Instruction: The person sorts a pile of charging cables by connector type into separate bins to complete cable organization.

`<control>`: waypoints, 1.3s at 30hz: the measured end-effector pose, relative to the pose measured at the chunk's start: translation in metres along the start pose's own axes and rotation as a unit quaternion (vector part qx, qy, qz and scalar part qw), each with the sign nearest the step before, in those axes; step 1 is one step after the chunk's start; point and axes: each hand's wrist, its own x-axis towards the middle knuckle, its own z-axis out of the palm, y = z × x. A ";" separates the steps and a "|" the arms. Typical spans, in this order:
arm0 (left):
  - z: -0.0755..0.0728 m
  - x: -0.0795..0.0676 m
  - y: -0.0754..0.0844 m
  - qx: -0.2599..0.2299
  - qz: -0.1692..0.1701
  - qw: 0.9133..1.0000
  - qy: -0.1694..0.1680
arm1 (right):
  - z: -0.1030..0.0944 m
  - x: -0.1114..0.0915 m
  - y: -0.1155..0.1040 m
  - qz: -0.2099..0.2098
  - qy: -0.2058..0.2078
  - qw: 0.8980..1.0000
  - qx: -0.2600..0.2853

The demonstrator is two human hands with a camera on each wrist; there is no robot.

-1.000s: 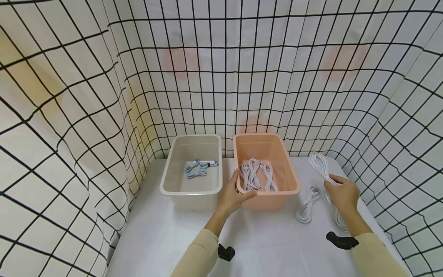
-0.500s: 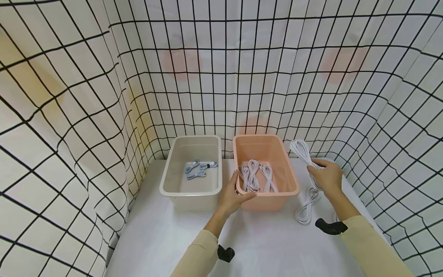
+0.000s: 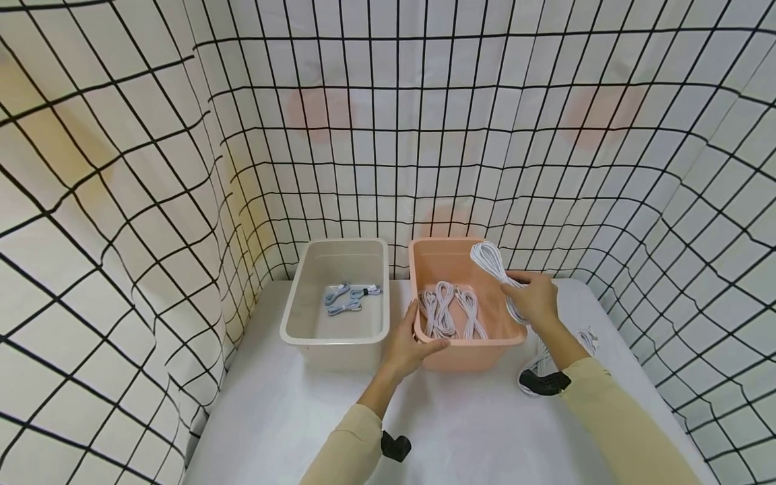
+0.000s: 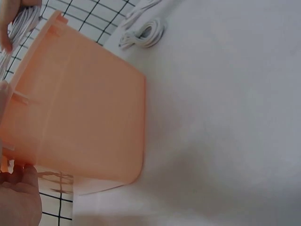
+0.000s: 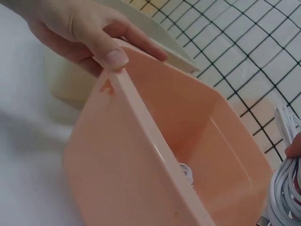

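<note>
My left hand grips the near left corner of the peach plastic bin, its thumb over the front rim. In the right wrist view that thumb lies on the rim and the fingers run along the side. Over the bin's right side, my right hand pinches a coiled white cable at its middle. The coil's loops fan out to both sides of the fingers; a plug end shows in the right wrist view. Several white cable bundles lie inside the peach bin.
A beige bin stands left of the peach one, holding a few short light-blue cables. More white cables lie on the white table at the right, partly behind my right forearm. Black wire mesh borders the back and sides.
My right hand has lifted the white cable from the right side of the table and carried it left over the peach bin. The left hand has stayed on the bin's corner.
</note>
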 end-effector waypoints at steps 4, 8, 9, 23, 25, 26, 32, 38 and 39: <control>-0.001 0.000 0.000 -0.002 0.002 1.000 0.004 | 0.014 0.005 -0.006 -0.017 -0.011 1.000 -0.002; 0.000 0.000 0.001 -0.005 0.002 1.000 0.000 | 0.026 0.009 -0.015 -0.020 -0.017 1.000 0.008; 0.000 0.000 0.001 -0.002 0.002 1.000 -0.001 | 0.030 0.009 -0.018 -0.018 -0.015 1.000 0.010; -0.001 0.000 0.001 0.002 0.015 1.000 0.001 | 0.073 0.026 -0.029 0.001 -0.260 0.965 0.024; -0.001 0.000 0.002 -0.003 0.014 1.000 0.002 | 0.072 0.024 -0.026 -0.004 -0.250 0.968 0.002; 0.000 0.000 0.002 -0.003 0.014 1.000 0.003 | 0.071 0.023 -0.024 -0.004 -0.244 0.970 0.002; 0.001 0.000 0.002 0.005 0.004 1.000 0.009 | 0.060 0.020 -0.016 -0.022 -0.211 0.977 -0.021; 0.003 0.000 0.001 0.002 0.002 1.000 0.007 | 0.049 0.015 -0.015 -0.020 -0.204 0.979 -0.026; 0.003 0.000 0.001 0.003 0.001 1.000 0.007 | 0.046 0.014 -0.016 -0.018 -0.204 0.979 -0.027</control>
